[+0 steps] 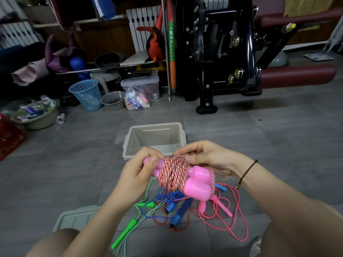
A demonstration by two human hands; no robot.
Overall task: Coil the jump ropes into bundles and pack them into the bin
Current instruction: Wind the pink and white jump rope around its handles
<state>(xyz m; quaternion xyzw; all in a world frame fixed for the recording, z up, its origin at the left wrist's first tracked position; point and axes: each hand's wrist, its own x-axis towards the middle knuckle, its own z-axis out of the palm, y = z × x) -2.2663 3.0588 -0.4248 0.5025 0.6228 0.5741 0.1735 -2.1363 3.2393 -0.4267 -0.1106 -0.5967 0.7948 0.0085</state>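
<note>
L hand (139,171): fingers curled and clamped round the narrow ends of the two pink moulded-plastic handles (197,182), thumb laid on top. R hand (207,156): fingers bent over the top of the coil, thumb pressed to its side. Whether a loose tail is pinched can't be told.

Held between both is the red-and-white braided cord bundle (173,173), wound tight round the handles' middle. The bulbous handle ends stick out to the R, smooth and glossy vs. the rough matt weave. The bundle's long axis runs L–R, dipping slightly to the R.

The grey-beige rectangular plastic bin (130,143) sits open on the floor straight ahead, just beyond the fingertips, long side approx parallel w/ the bundle. Nothing is seen inside. Both hands are about equally near it. Judged: a short reach fwd and down is needed, no turn.

Below the hands, on the grey floor tiles (278,145), uncoiled ropes lie tangled: a blue-handled thin cord (169,207), a pink-handled clear PVC rope (202,207) and a green-handled twisted cord (128,229). A matching grey-beige lid (74,217) lies by the L knee.
</note>
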